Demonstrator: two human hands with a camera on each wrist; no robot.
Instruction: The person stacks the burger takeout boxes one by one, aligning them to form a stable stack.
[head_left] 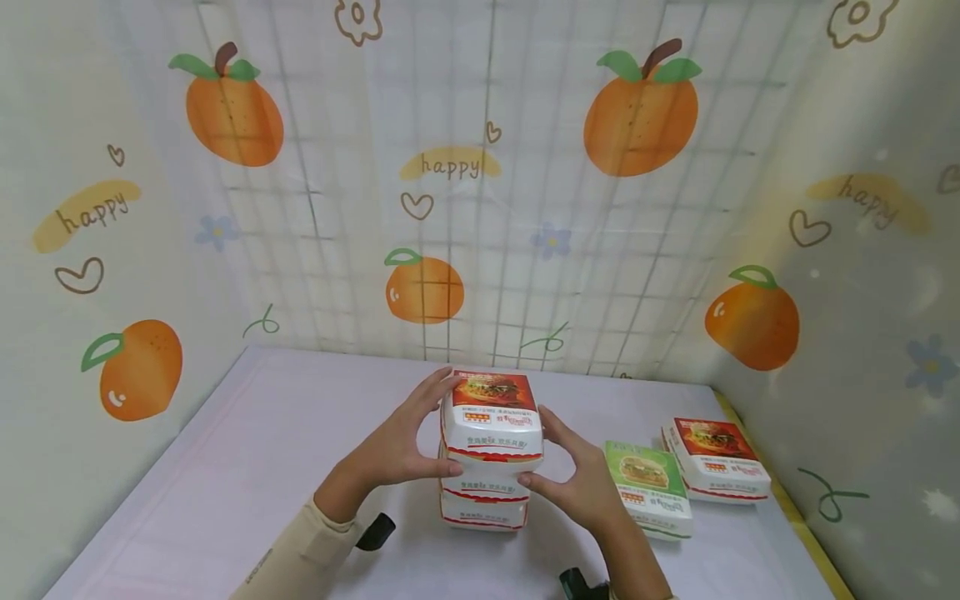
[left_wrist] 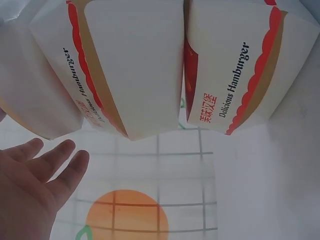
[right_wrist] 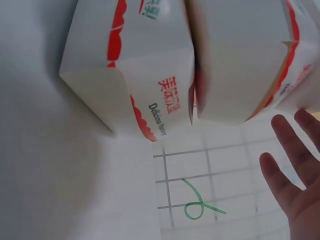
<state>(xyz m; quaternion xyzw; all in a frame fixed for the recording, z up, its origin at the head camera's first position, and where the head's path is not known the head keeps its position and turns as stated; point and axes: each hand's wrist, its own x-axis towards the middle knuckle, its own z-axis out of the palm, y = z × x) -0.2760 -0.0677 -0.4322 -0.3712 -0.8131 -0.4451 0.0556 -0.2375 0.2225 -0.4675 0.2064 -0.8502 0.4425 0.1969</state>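
Three white hamburger boxes stand stacked at the middle of the table. On top is one with a red burger-picture lid (head_left: 491,417), held between both hands. The left hand (head_left: 401,437) grips its left side, thumb near the lower front edge and fingers up along the side. From the right, the right hand (head_left: 573,471) holds it the same way. The middle box (left_wrist: 132,65) and the bottom box (left_wrist: 235,65) lie below, with "Delicious Hamburger" printed on their sides. In the right wrist view, the bottom box (right_wrist: 135,75) rests on the table.
To the right on the table are a green-lidded hamburger box (head_left: 648,492) and a red-lidded one (head_left: 716,458), side by side. A white table (head_left: 225,492) carries everything. Behind it hangs a curtain printed with oranges (head_left: 423,290), a wire grid showing through.
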